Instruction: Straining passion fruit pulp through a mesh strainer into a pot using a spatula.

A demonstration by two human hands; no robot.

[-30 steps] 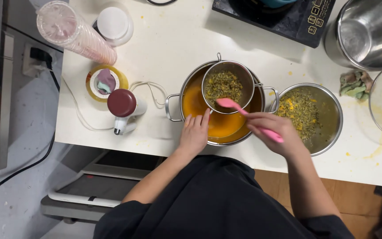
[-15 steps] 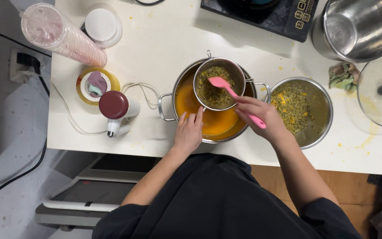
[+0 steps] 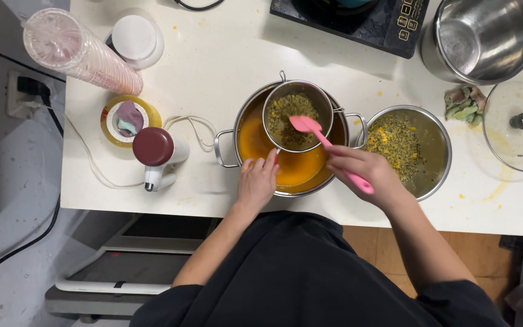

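Observation:
A steel pot (image 3: 230, 158) of orange liquid stands at the counter's near edge. A round mesh strainer (image 3: 281, 104) full of greenish-yellow pulp rests over it. My left hand (image 3: 257, 183) sits at the pot's near rim, fingers closed where the strainer's handle runs; the handle itself is hidden under them. My right hand (image 3: 365, 171) grips a pink spatula (image 3: 307, 126) whose blade lies on the pulp inside the strainer. Right of the pot, touching it, a steel bowl (image 3: 442, 162) holds more of the pulp.
An induction cooktop (image 3: 358, 21), an empty steel pot (image 3: 485, 36), a glass lid (image 3: 519, 121) and a crumpled cloth (image 3: 464, 103) lie at the back right. To the left are a maroon-topped hand blender (image 3: 155, 151), a yellow jar (image 3: 127, 118), stacked pink cups (image 3: 80, 51) and a white container (image 3: 134, 36).
The spatula blade has slid from the strainer's near side toward its middle, my right hand following. My left hand has stayed at the pot's rim.

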